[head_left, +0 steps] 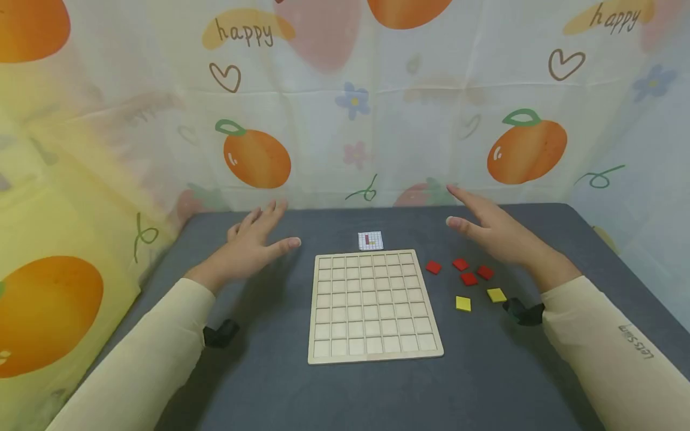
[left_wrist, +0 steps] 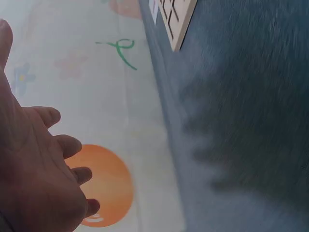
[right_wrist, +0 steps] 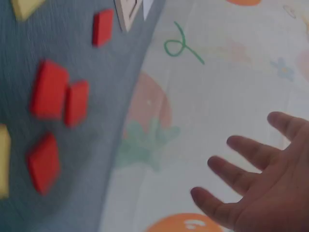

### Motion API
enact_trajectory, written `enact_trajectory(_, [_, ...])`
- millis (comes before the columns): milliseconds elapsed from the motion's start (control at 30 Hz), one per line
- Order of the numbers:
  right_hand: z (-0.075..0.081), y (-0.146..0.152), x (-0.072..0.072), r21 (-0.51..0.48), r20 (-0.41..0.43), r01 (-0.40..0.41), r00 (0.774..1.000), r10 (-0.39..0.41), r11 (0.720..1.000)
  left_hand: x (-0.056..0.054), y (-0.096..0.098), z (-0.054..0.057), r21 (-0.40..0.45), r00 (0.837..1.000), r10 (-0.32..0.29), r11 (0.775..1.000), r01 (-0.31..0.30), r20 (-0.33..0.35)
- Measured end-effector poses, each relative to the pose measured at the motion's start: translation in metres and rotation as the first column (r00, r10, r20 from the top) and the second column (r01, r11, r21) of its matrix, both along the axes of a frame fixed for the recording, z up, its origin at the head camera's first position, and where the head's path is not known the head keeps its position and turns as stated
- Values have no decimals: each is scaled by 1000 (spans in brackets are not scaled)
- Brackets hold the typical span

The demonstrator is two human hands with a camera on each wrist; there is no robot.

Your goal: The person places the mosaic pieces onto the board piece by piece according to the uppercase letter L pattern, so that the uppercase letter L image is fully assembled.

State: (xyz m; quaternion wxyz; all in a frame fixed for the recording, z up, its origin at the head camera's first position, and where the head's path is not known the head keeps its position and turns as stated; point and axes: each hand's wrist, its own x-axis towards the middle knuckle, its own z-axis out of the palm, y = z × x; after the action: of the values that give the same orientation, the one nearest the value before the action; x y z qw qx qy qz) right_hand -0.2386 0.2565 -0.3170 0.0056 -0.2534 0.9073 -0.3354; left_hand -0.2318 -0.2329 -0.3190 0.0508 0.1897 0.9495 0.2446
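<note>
A wooden grid board (head_left: 372,305) with bare square cells lies on the dark grey table. Behind its far edge is a small paper card (head_left: 370,240) printed with a grid and a red and yellow pattern. To the right of the board lie several red square tiles (head_left: 469,279) and two yellow tiles (head_left: 463,304). My left hand (head_left: 245,248) hovers left of the board, fingers spread, holding nothing. Over on the right, my right hand (head_left: 501,230) is raised above and behind the tiles, its fingers extended and touching nothing. In the right wrist view, red tiles (right_wrist: 49,90) appear below that hand.
A printed curtain (head_left: 377,149) with oranges and flowers hangs along the table's back edge and both sides. Dark straps (head_left: 221,334) show at both wrists. The grey table surface (head_left: 372,395) extends in front of the board.
</note>
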Motion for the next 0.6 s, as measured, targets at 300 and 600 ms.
enact_trajectory(300, [-48, -13, 2, -294, 109, -37, 991, 72, 955, 2, 8, -47, 408, 988, -106, 912, 51, 113])
enact_trajectory(600, [-81, -14, -4, -366, 184, 23, 982, 48, 930, 7, 22, -84, 294, 989, -82, 955, 43, 123])
